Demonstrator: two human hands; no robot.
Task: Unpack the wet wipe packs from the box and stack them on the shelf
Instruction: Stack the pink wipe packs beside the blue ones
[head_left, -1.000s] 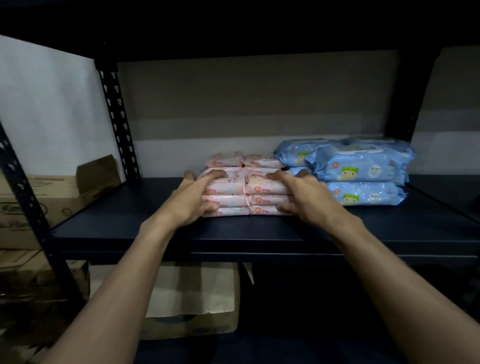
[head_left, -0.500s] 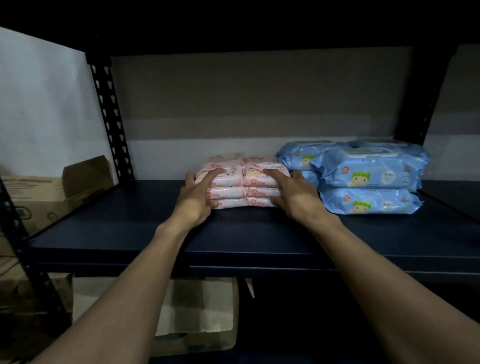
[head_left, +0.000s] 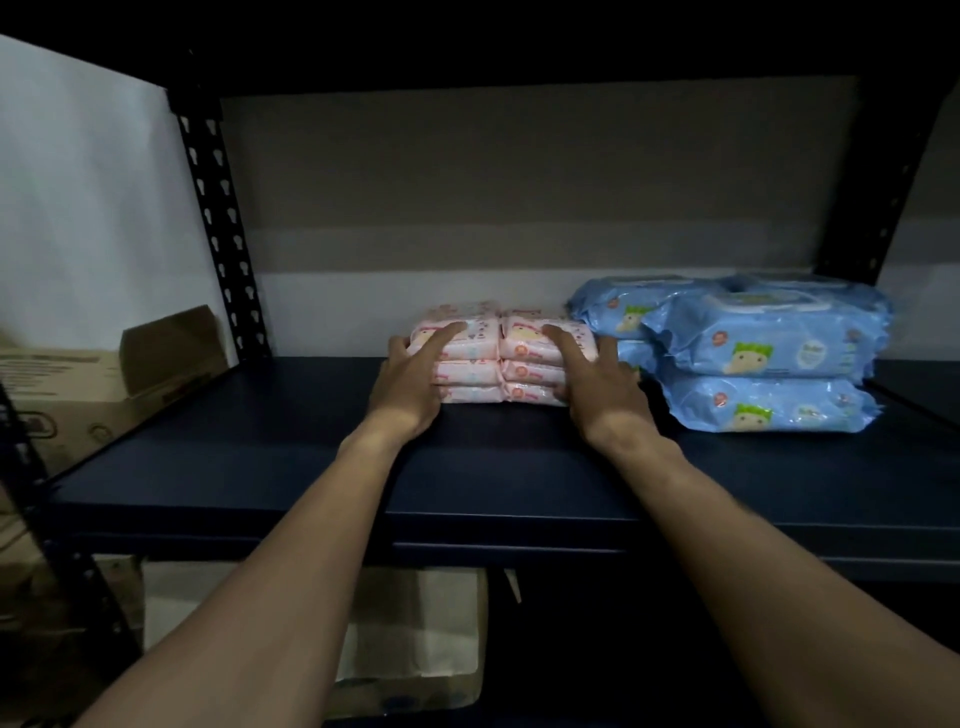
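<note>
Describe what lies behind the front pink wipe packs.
More pink packs peek over the front stack, pale wall beyond. The stack hides how many; left hand and right hand cover its outer ends.

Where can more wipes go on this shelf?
Biggest bare patch: left side of the shelf, between the black post and the pink packs. The front strip before both stacks is bare too. Crowded: the right, where blue packs sit close beside the pink ones.

On the shelf (head_left: 260, 467), the small wipe packs (head_left: 524, 358) sit far-centre in two side-by-side stacks; the large wipe packs (head_left: 769, 358) lie stacked just right of them; your left hand (head_left: 410, 384) rests on the left stack, your right hand (head_left: 602, 384) on the right; one box (head_left: 78, 384) stands left of the shelf; another box (head_left: 415, 649) sits below.
</note>
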